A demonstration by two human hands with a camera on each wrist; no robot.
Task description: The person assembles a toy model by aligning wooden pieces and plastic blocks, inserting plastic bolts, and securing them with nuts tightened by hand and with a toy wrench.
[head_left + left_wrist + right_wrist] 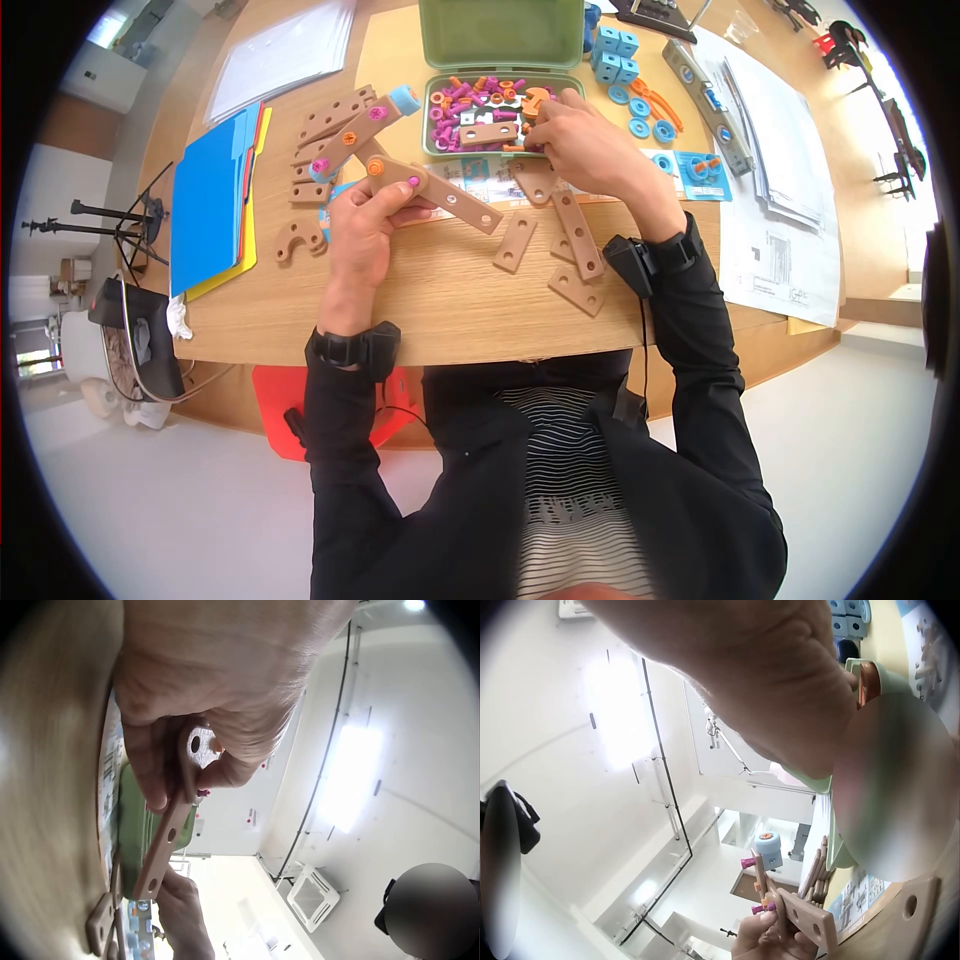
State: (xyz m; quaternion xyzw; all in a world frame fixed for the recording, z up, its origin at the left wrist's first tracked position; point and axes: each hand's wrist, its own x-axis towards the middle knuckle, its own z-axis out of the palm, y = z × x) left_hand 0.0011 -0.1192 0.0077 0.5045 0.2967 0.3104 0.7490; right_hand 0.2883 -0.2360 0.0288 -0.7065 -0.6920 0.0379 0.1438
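My left hand point(365, 225) grips a joined piece of brown toy strips point(455, 200) with its thumb and fingers. Orange and magenta bolts pass through its holes, and a light blue block point(404, 99) sits at its upper end. In the left wrist view, fingers and thumb close around the holed strip point(166, 844). My right hand point(590, 145) reaches over the green box point(500, 155), its curled fingers at an orange piece point(535, 101) among magenta bolts point(458, 103). In the right wrist view, the hand hides most of the box's contents.
Loose brown strips point(577, 235) lie in front of the box, and more stacked strips point(335, 115) lie left. Light blue blocks point(613, 55), blue rings point(638, 127) and orange curved parts point(660, 100) stand right. Folders point(210, 200), a power strip point(710, 105) and papers point(775, 230) flank the work.
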